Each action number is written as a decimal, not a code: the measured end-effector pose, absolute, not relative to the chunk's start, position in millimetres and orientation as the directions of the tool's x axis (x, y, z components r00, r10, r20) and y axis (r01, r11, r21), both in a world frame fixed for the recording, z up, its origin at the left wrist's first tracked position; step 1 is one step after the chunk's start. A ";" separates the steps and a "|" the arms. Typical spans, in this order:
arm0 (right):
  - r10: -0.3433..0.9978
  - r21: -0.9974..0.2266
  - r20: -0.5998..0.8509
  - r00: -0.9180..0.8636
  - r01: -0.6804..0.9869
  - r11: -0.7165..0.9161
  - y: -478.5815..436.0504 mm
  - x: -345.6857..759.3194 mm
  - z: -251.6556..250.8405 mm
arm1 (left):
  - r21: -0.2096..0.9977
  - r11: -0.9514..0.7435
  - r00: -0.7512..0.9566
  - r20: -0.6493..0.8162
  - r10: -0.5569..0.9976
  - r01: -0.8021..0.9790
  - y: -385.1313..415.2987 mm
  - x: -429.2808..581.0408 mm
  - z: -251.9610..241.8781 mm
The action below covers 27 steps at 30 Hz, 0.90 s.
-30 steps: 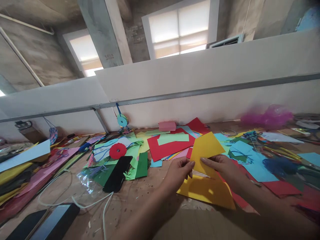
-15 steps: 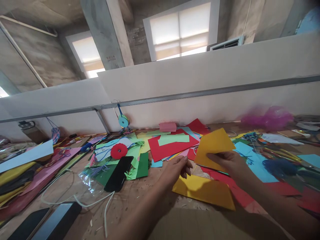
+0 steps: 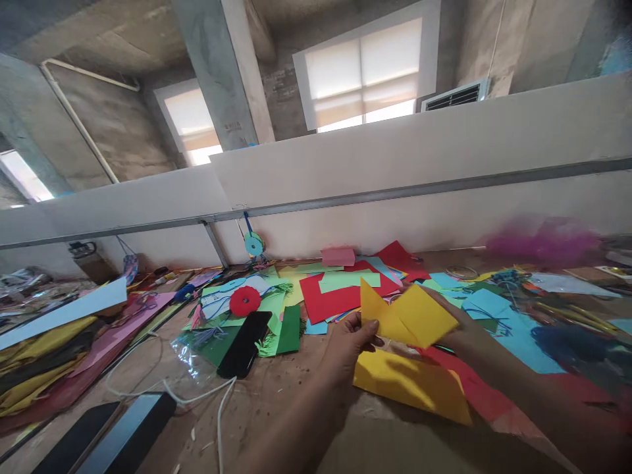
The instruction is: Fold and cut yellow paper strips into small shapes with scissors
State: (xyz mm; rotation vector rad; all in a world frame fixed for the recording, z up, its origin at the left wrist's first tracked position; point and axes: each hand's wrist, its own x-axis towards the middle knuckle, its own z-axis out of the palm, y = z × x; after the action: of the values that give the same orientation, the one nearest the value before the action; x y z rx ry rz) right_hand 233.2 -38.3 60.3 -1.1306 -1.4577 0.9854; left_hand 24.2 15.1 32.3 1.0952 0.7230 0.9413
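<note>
On the rough wooden table point(image 3: 276, 395), toward its near edge, lies a flat yellow sheet point(image 3: 415, 388). Just above it, the left hand point(image 3: 348, 339) pinches the left corner of a creased, pointed yellow paper point(image 3: 412, 317). The right hand point(image 3: 464, 332) grips the paper's right side from behind. Farther back lies a matte red sheet point(image 3: 330, 299).

The left hand point(image 3: 348, 340) pinches the left edge of a folded yellow paper sheet point(image 3: 409, 317), raised just above the wooden table point(image 3: 276, 401). The right hand point(image 3: 467, 337) grips its right side from behind, fingers mostly hidden. A flat yellow paper sheet point(image 3: 412, 387) lies beneath, near a red paper rectangle point(image 3: 330, 300) and a black phone point(image 3: 245, 335).
</note>
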 end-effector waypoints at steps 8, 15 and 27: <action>0.991 -0.998 -0.055 -0.119 0.022 -0.053 -45.4 214.3 62.2 | 0.952 0.162 0.282 -0.085 0.955 -0.260 1.8 32.1 12.6; 0.985 -0.945 0.138 0.104 0.312 0.099 -21.3 254.2 44.3 | 0.961 0.135 0.202 -0.086 0.976 -0.242 -9.7 21.6 15.9; 0.968 -0.319 0.159 -0.192 0.918 0.235 -14.1 278.1 9.1 | 0.971 0.144 0.148 -0.117 0.982 -0.191 -12.8 1.6 11.9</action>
State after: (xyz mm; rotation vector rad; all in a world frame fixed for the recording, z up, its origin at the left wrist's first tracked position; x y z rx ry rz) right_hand 278.1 -14.1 9.1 -1.7499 -2.1903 0.2170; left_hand 1.6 -12.8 11.9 1.0282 1.0235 1.1043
